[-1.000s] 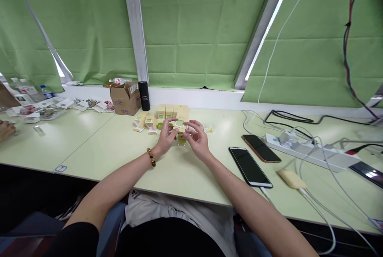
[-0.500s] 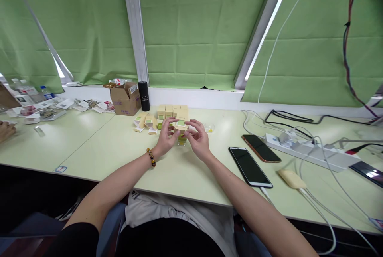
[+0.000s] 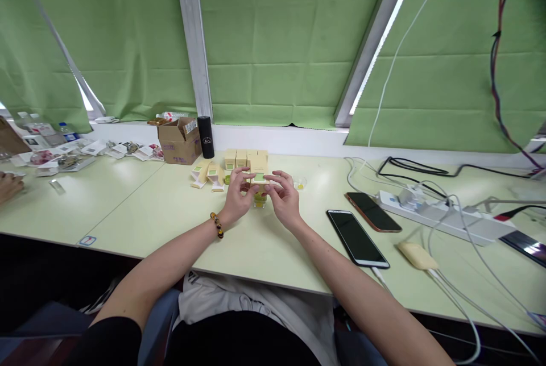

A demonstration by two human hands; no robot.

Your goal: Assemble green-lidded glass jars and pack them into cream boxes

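Observation:
Between both my hands is a small cream cardboard box [image 3: 259, 178] with a green patch on its face. My left hand [image 3: 238, 191], a beaded bracelet at its wrist, pinches the box's left side. On the right side, my right hand [image 3: 285, 195] grips it with thumb and fingers. Just below the box shows a small clear container with yellow-green contents [image 3: 259, 201], its upper part hidden. Behind my hands stand several cream boxes [image 3: 241, 157]. Two opened boxes [image 3: 214, 174] with flaps out lie to the left. A clear piece with a yellow spot [image 3: 300, 183] lies right of my hand.
At right are a white-framed phone [image 3: 357, 238], another phone [image 3: 372, 211], a white power strip [image 3: 439, 217], a cream charger [image 3: 416, 256] and loose cables. A brown carton [image 3: 178, 141] and black cylinder [image 3: 206, 137] stand at back left. Another person's hand [image 3: 9, 186] rests far left, near packets.
The box in my hands has tipped slightly and shifted a little. Both hands keep hold of it in nearly the same place.

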